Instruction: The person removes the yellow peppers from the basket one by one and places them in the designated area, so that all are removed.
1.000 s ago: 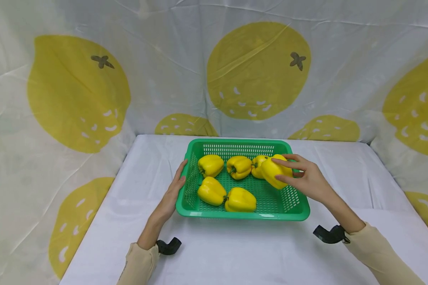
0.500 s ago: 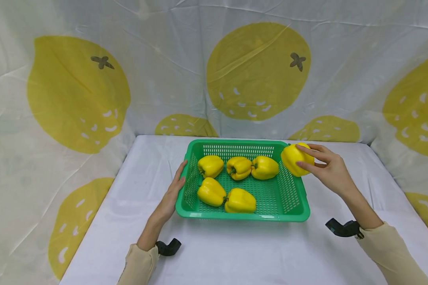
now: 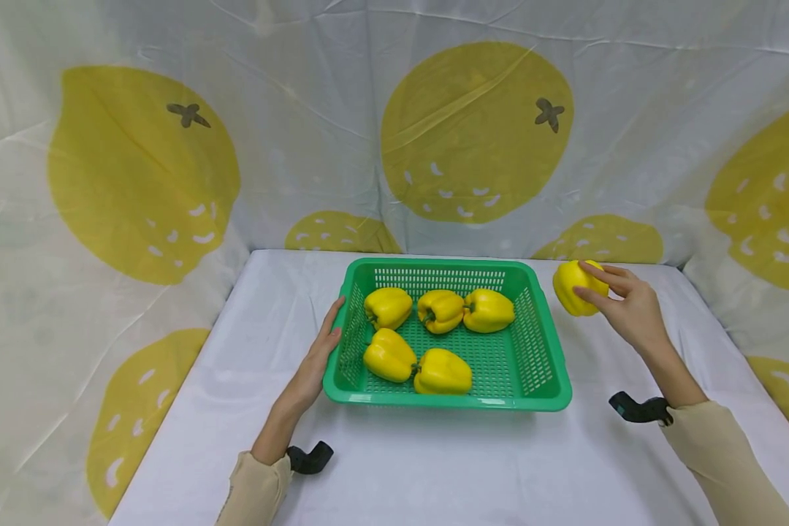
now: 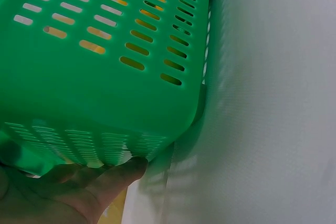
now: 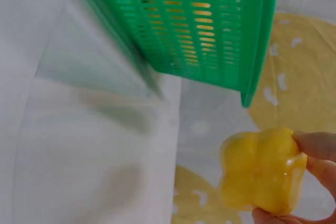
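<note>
Yellow pepper (image 3: 568, 292) against its backdrop: white hanging cloth (image 3: 302, 131) printed with large yellow lemons, behind and at both sides.
Table (image 3: 447, 467): covered in white, its back edge meeting the printed cloth.
Green basket (image 3: 447, 401): slotted walls, near the table's back edge, about midway between the table's left and right edges.
Beige sleeves (image 3: 730, 460): one on each forearm.
Left hand (image 3: 314, 358): fingers extended, resting against the outside of the basket's left edge.
Right hand (image 3: 631, 307): beyond the basket's right edge, pinching the yellow pepper between thumb and fingers.
Held pepper's place: in the air past the basket's back right corner, apart from both basket and table.
Peppers in the basket (image 3: 489, 311): five, also yellow; three in a row towards the back edge, two nearer the front left corner.
Black wrist pieces (image 3: 641, 408): one at each wrist.
</note>
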Demonstrator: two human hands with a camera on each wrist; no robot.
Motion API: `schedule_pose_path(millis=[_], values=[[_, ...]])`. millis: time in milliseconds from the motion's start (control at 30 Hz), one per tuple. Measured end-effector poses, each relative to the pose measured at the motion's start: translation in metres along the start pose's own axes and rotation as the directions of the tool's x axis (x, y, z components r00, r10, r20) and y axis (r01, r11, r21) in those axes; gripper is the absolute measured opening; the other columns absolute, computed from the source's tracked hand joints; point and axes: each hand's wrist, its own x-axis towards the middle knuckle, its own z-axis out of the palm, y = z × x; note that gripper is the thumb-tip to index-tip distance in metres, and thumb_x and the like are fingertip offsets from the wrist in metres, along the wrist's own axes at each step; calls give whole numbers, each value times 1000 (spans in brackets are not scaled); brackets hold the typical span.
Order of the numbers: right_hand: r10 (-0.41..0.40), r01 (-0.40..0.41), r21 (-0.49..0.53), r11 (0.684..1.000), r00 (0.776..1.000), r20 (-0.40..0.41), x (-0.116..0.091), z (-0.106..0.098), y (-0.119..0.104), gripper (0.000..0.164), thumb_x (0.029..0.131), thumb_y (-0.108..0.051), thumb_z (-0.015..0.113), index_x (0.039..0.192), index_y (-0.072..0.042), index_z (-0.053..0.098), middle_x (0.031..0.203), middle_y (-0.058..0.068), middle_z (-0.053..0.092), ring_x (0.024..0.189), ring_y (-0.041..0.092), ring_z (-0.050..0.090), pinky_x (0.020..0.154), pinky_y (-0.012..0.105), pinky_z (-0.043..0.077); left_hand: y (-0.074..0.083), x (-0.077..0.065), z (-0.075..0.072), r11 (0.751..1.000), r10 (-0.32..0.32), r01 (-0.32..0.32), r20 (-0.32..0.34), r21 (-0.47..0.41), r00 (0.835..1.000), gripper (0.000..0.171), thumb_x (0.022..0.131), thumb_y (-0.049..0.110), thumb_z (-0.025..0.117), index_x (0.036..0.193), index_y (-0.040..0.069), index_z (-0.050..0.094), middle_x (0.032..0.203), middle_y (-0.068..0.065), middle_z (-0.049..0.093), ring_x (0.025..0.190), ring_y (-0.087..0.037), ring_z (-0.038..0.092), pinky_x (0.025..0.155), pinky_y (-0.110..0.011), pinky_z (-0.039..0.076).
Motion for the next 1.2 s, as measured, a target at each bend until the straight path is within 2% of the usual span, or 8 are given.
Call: schedule_pose_path(millis=[233,333,633,933,1200], values=[[78,-78,-77,994,997,-3,11,9,26,62,100,-50,65,150,-15,55,150,34,48,136,58,42,106,74,37,-2,0,0,1000,5,-5,2,6,1000,53,114,43,22,164,45,6,175,9,-3,161,-23,-3,127,-62,2],[109,-107,-101,989,994,8,15,12,37,62,101,-51,63,150,-15,54,153,35,44,137,59,40,106,75,37,-2,-1,0,1000,4,-5,2,12,1000,52,114,43,22,164,46,6,175,9,-3,162,-23,-3,127,-63,2],[174,-168,-134,977,984,34,23,16,53,60,102,-49,61,151,-15,52,154,39,39,138,62,36,106,75,35,-2,0,0,1000,7,-7,1,16,1000,52,114,44,21,164,46,6,175,9,-3,162,-24,-3,127,-63,2],[150,-143,-141,980,988,36,24,20,67,60,102,-48,62,151,-15,52,152,38,43,136,60,41,107,72,37,-2,1,0,1000,15,-15,4,12,1000,52,114,43,22,164,45,7,175,9,-3,162,-24,-3,127,-63,2],[149,-140,-95,986,985,92,24,17,73,67,101,-53,61,155,-17,47,154,36,41,139,61,37,109,73,35,-2,1,0,1000,13,-13,0,11,1000,53,114,43,21,165,44,6,175,9,-3,162,-24,-4,127,-63,1]])
